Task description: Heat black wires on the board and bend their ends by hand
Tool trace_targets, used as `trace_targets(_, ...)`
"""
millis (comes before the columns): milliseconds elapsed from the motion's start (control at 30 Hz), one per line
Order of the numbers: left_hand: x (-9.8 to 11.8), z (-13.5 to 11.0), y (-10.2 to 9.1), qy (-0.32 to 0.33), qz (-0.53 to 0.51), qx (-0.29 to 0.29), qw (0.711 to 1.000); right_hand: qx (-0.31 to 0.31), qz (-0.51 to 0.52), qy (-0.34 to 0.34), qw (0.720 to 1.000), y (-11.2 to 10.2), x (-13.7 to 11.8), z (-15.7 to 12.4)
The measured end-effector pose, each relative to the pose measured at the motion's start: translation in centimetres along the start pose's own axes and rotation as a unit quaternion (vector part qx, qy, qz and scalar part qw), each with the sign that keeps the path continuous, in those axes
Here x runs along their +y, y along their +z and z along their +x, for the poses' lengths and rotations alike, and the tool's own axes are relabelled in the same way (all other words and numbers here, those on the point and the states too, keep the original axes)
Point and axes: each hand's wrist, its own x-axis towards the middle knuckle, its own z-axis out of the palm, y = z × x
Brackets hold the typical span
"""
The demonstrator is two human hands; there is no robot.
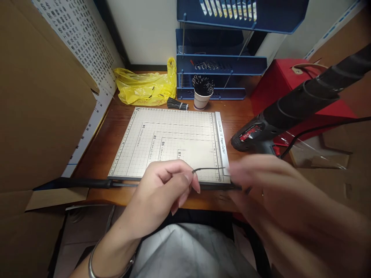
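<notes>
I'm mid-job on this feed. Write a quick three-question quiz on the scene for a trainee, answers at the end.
1. True or false: the left hand pinches a thin dark strand.
2. What colour is the plastic bag behind the paper cutter?
A) Red
B) Yellow
C) Blue
3. Fill in, as the camera sees it: the paper cup stands to the ____ of the plastic bag.

Key: 1. True. 2. B. 3. Right.
</notes>
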Motion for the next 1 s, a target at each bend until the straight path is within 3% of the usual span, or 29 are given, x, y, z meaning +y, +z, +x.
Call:
trace_targets(133, -0.1, -0.2, 0.3, -0.036, -0.078, -0.056, 0.995, 0.01, 0.022, -0.03, 0.999, 0.9, 1.2, 1.7)
trace_targets(267, -0.3, 0.0, 0.4, -0.064, -0.124, -0.069, 0.988, 0.004, 0.018, -0.048, 0.999, 1.6, 1.9, 1.9)
trace_targets(367, -0.2, 0.0, 0.5, -0.036, -0.069, -0.046, 0.996, -0.006, -0.044, -0.074, 0.996, 1.8, 1.9, 1.6)
trace_targets(467, 0.1, -0.2, 0.7, 0.052, 0.075, 0.014, 0.996, -0.02, -0.054, -0.061, 0.996, 1.8, 1.8, 1.4)
trace_targets(567, 0.3, -0.1, 1.0, 0.156, 0.247, 0.068, 0.954, -0.024, -0.02, -0.024, 0.999, 1.9, 1.4, 1.4)
trace_targets(667, 0.3, 0.2, 0.9, 0.264, 0.384, 0.081, 0.881, -0.022, 0.041, 0.033, 0.998, 1.9, 1.1, 1.6)
trace_targets(733, 0.2, 0.3, 0.8, 0.329, 0.442, 0.082, 0.831, -0.029, 0.107, 0.091, 0.99, 2.0, 0.9, 1.7)
trace_targets(800, 0.1, 0.4, 0.5, 0.349, 0.458, 0.078, 0.814, -0.047, 0.183, 0.147, 0.971, 2.0, 0.8, 1.7)
trace_targets(867, 0.0, 0.4, 0.4, 0.298, 0.412, 0.058, 0.859, -0.052, 0.22, 0.17, 0.959, 2.1, 0.8, 1.7)
trace_targets(933, -0.1, 0.3, 0.3, 0.205, 0.315, 0.024, 0.927, -0.04, 0.197, 0.154, 0.967, 2.1, 0.9, 1.7)
trace_targets(1000, -0.2, 0.3, 0.3, 0.134, 0.227, 0.002, 0.965, -0.03, 0.147, 0.121, 0.981, 2.1, 1.0, 1.7)
